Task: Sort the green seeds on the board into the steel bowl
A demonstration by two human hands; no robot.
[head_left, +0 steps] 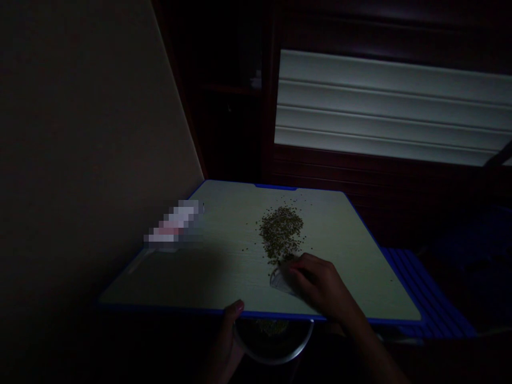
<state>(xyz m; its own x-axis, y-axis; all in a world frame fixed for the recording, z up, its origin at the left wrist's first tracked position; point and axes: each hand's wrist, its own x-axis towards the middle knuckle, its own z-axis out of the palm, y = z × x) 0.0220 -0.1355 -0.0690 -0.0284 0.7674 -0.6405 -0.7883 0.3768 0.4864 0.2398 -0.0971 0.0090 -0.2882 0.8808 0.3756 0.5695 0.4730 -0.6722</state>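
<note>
A pale green cutting board (224, 277) with a blue rim lies tilted across the view. On it sits a loose heap of small olive-brown seeds (281, 232), with stray seeds scattered around it. My right hand (320, 282) grips a clear plastic piece (282, 281) whose edge touches the near end of the heap. My left hand (226, 333) holds the board's near edge, thumb on top. Below that edge, a steel-rimmed bowl (272, 341) holds some seeds, partly hidden in shadow.
A pixelated, blurred packet (174, 224) lies at the board's left side, next to a beige wall (80, 160). Behind the board are dark wooden furniture and a pale slatted panel (392, 106). A blue ribbed rack (428, 293) sits at the right.
</note>
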